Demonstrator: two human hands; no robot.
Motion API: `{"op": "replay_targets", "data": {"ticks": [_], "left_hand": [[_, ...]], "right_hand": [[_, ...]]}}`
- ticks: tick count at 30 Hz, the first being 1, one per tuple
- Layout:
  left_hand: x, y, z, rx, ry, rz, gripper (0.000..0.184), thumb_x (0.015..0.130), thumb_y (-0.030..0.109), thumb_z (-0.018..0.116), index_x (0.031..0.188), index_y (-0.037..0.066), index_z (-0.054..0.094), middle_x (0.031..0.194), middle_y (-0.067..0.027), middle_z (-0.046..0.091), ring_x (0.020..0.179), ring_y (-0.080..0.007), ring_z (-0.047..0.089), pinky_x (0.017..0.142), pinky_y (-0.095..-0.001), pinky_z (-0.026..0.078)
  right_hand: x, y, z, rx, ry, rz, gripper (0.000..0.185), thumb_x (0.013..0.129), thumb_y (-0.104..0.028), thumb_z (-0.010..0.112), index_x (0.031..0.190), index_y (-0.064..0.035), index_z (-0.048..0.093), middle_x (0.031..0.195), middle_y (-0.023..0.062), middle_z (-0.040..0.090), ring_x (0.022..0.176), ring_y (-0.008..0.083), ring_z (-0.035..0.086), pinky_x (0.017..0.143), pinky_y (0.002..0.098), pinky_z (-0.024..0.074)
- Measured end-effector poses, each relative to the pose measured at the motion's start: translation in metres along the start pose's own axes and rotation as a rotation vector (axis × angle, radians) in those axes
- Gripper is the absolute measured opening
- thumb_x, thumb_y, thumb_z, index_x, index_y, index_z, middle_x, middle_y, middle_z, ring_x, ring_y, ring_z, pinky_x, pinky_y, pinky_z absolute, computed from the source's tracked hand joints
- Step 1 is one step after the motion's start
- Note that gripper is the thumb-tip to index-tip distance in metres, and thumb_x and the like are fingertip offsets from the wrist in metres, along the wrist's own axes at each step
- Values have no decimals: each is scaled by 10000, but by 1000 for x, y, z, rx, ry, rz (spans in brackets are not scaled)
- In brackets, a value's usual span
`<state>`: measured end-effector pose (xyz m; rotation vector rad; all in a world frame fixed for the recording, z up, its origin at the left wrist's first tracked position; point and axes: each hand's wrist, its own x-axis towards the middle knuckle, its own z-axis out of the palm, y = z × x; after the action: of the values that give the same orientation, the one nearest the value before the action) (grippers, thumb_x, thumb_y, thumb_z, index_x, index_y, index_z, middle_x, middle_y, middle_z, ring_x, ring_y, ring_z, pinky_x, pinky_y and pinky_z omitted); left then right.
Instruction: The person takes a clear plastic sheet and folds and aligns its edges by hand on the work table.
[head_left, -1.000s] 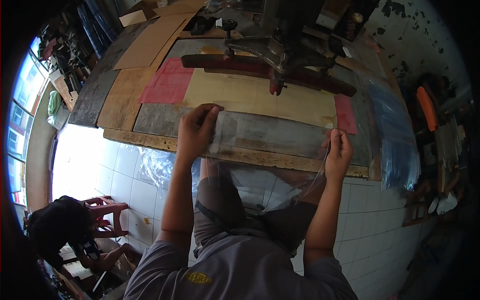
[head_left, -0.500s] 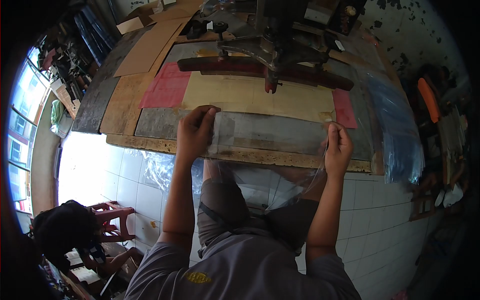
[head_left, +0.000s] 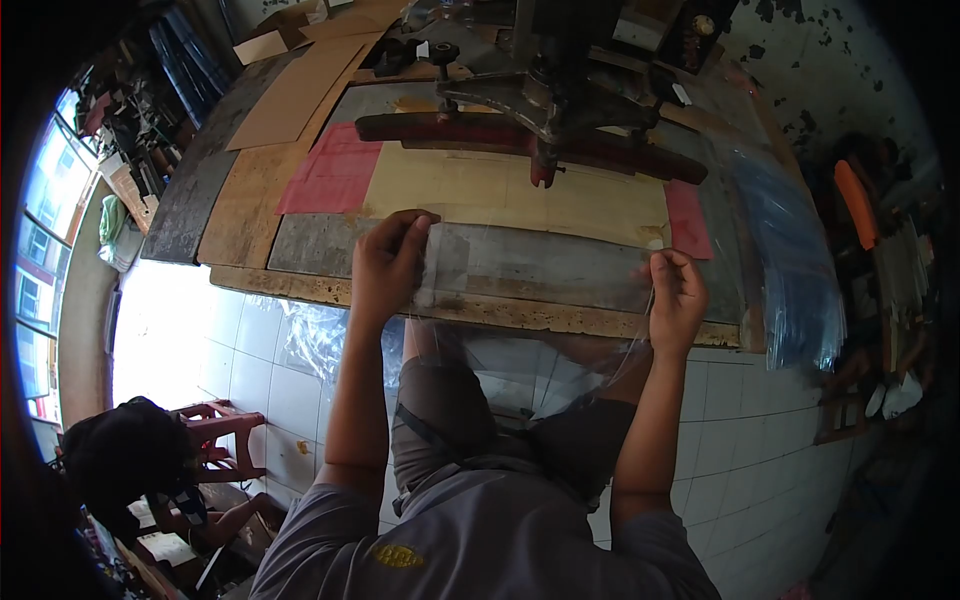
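Observation:
Between my two hands hangs a clear plastic sheet [head_left: 535,350], spread over the table's front edge and down toward my lap. My left hand [head_left: 388,262] pinches its left corner between thumb and fingers. At the right corner, my right hand [head_left: 679,292] is closed on the plastic in the same way. Just beyond the fingertips lies a yellow strip [head_left: 510,190] with a red piece [head_left: 330,170] at its left end and another red piece [head_left: 688,217] at its right. Above the strip stands a press with a long dark red bar [head_left: 450,130].
A stack of clear bluish plastic sheets [head_left: 790,260] hangs over the table's right side. Cardboard [head_left: 290,110] lies at the back left. Crumpled clear plastic [head_left: 310,340] sits below the front edge. A person [head_left: 130,460] is at the lower left beside a red stool [head_left: 225,440].
Both hands keep their hold on the plastic sheet and have barely moved. The view has shifted very slightly.

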<state>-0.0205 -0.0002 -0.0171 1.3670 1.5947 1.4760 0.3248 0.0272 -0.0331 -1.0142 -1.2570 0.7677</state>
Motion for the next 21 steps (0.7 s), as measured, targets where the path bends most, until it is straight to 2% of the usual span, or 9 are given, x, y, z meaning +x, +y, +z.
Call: {"op": "replay_targets", "data": {"ticks": [8, 21], "left_hand": [[0, 2, 0, -35, -11, -19, 202, 1011, 189, 653, 1023, 12, 750, 632, 4, 605, 547, -49, 532, 513, -254, 411], [0, -3, -1, -18, -18, -4, 222, 1007, 208, 664, 1020, 6, 756, 640, -9, 621, 568, -55, 550, 537, -252, 431]], "right_hand": [[-1, -2, -5, -82, -8, 0, 217, 1039, -176, 641, 1037, 36, 687, 853, 62, 709, 788, 119, 670, 774, 267, 518], [0, -3, -6, -34, 9, 34, 245, 1055, -188, 595, 1053, 37, 690, 842, 55, 684, 767, 118, 642, 761, 266, 491]]}}
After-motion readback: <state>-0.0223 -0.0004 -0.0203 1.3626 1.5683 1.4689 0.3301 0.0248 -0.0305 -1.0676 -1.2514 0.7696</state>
